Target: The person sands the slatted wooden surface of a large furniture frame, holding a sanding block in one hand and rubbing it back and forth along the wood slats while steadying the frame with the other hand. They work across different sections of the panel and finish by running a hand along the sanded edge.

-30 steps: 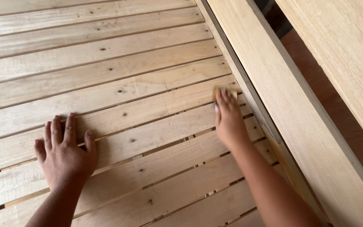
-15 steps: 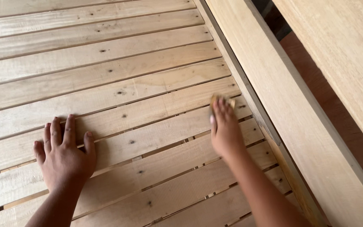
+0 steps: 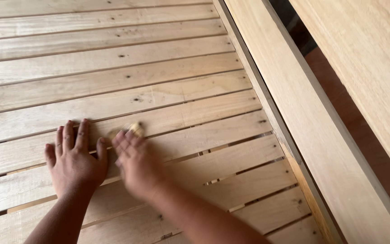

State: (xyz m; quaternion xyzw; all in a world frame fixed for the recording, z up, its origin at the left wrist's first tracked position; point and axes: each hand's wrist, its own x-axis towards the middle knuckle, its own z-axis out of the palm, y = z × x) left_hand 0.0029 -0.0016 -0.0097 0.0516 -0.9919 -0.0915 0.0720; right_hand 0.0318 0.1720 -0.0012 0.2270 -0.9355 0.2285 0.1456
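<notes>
Sandpaper scrap (image 3: 134, 129), seemingly, sits under blurred right hand (image 3: 137, 165); left hand (image 3: 74, 162) lies flat on slats (image 3: 113, 68).

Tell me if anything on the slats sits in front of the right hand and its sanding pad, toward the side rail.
Nothing visible does. The right hand presses a small yellowish pad on the wooden slats, and the boards from there to the side rail show only knots and gaps. The left hand lies flat beside it, on the other side.

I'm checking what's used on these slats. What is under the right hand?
A small yellowish piece peeks out past the fingers of the right hand, on a wooden slat. The hand is blurred and covers the rest.
</notes>
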